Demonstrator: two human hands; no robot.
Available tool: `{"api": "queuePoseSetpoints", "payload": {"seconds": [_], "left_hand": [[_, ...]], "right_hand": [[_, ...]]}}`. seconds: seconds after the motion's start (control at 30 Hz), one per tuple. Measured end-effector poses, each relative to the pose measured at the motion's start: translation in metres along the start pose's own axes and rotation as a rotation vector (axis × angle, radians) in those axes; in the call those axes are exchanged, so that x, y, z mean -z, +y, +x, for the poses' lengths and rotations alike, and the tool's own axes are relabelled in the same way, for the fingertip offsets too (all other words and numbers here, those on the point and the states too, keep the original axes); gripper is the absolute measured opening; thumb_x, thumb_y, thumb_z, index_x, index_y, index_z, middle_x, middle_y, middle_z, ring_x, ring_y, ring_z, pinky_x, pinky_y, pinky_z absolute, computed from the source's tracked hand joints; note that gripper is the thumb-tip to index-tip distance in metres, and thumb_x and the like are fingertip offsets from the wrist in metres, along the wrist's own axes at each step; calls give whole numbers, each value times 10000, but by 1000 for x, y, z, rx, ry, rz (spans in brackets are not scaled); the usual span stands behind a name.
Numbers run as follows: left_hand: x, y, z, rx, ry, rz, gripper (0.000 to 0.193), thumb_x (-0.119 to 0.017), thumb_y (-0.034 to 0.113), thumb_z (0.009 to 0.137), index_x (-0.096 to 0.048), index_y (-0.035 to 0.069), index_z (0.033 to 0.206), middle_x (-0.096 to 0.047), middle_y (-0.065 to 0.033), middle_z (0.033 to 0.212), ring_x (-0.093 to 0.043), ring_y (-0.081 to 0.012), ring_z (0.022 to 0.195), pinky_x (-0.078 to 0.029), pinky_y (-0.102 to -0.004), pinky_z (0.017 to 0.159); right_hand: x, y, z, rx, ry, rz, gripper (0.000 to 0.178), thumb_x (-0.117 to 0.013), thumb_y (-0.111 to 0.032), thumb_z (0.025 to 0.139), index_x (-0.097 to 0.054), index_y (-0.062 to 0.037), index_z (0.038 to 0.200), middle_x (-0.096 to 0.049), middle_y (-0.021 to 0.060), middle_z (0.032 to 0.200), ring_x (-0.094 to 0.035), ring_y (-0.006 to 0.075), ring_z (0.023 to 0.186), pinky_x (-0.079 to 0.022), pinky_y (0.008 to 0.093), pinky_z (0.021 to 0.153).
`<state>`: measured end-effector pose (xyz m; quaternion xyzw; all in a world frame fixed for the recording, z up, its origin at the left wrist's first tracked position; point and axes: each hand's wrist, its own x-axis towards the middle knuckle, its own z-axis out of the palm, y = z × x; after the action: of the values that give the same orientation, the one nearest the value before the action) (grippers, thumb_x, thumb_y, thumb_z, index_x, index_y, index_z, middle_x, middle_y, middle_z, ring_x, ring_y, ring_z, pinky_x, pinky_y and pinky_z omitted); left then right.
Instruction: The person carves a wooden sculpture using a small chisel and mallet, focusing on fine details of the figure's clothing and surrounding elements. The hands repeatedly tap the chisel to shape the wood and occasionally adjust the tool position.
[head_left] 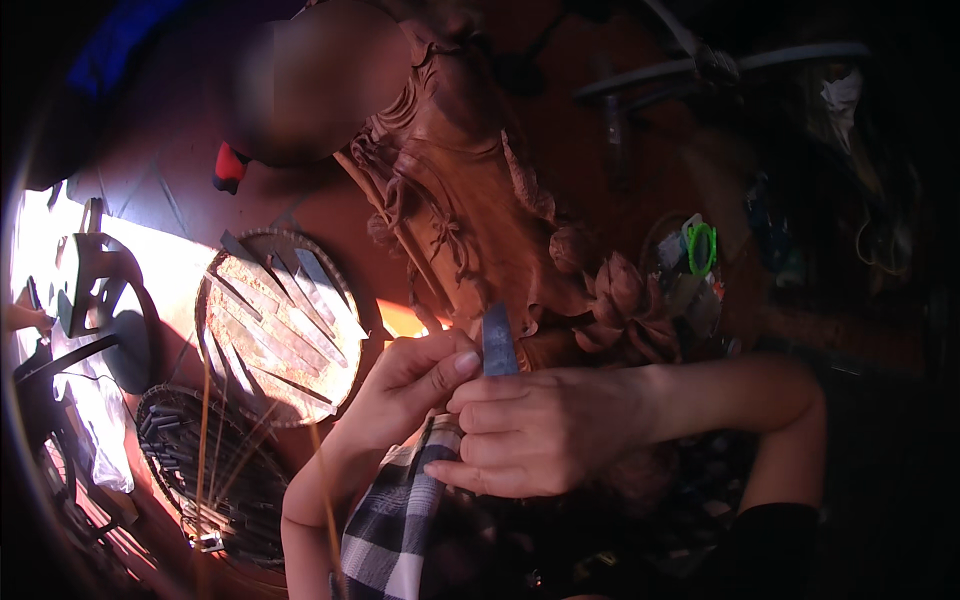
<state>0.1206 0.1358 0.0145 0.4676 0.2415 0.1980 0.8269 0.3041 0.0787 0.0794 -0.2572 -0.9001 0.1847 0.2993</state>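
Note:
A flat blue-grey strip (499,343), resembling a chisel blade, stands upright out of my right hand (535,425). The fingers of that hand are curled round its lower end, which they hide. My left hand (425,378) is closed in a pinch close against the strip's left side; whatever lies between its fingertips is hidden. Just beyond both hands lies a large reddish-brown wood carving (480,220) with folds, stems and a lotus-like flower (625,305). A black-and-white checked cloth (395,520) hangs below my hands, beside my left forearm.
On the left, a sunlit round woven basket (205,330) holds several flat blades. Nearer me, another basket (150,405) is filled with dark rod-like tools. A dark stand (125,340) and another person's hand (22,316) are at the far left. A green ring (703,248) lies at right.

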Motion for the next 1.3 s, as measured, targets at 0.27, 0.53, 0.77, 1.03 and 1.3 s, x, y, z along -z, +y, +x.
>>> {"api": "queuePoseSetpoints", "payload": {"seconds": [0.27,0.53,0.77,1.03,1.3], "left_hand": [[-9,-25,9,-1012,456,1087,454,-774,154,630,-782,116,1083,-606,-17,862,-599,-140,670,-487,-264,551],[-8,-36,21,-1058,498,990,400,-783,223,630,-801,126,1017,-613,0,862,-602,-143,681,-482,-272,577],[-9,-23,37,-993,549,1008,328,-791,213,647,-798,147,969,-661,-5,807,-632,-156,707,-455,-289,580],[1,-24,60,-1030,642,1187,322,-802,185,628,-794,162,949,-455,19,670,-453,-164,578,-319,-324,532],[20,12,84,-888,546,1194,469,-762,188,563,-787,160,1030,-352,-30,695,-450,-220,637,-343,-361,581]], "right_hand": [[-1,-8,9,-50,-189,75,101,-626,-174,763,-605,-81,729,-526,15,812,-537,182,902,-452,328,861],[-7,-11,-3,-214,-218,131,130,-646,-182,741,-603,-81,671,-547,25,802,-532,194,943,-448,347,928],[-2,6,1,-266,-210,221,163,-670,-207,755,-578,-98,677,-525,24,764,-515,205,879,-422,375,900],[11,34,2,-249,-327,177,136,-659,-168,697,-603,-85,605,-560,30,700,-545,209,830,-447,358,865],[27,69,24,-192,-378,82,109,-679,-147,683,-678,-79,599,-650,58,676,-610,218,831,-445,363,894]]}}
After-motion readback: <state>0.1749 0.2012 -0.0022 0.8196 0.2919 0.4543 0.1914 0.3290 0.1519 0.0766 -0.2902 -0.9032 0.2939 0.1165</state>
